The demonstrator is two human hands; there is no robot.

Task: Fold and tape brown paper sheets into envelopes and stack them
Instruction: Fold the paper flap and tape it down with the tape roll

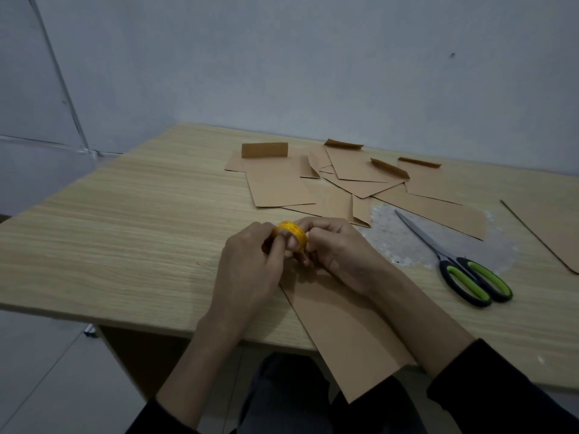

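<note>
On the wooden worktop (131,220), both hands, left (250,261) and right (341,255), pinch the tape roll (289,234) directly above the folded sheet (344,327), whose long axis runs near-to-far.

Counts: 1 yellow tape roll (289,234). 1 scissors (454,261). 2 hands: left hand (250,267), right hand (338,255). Brown paper: 1 near sheet (344,333), 1 right-edge sheet (545,233), plus far pile (344,183), which overlaps; 4 raised flaps show, total unclear. 1 worktop (125,230).
</note>
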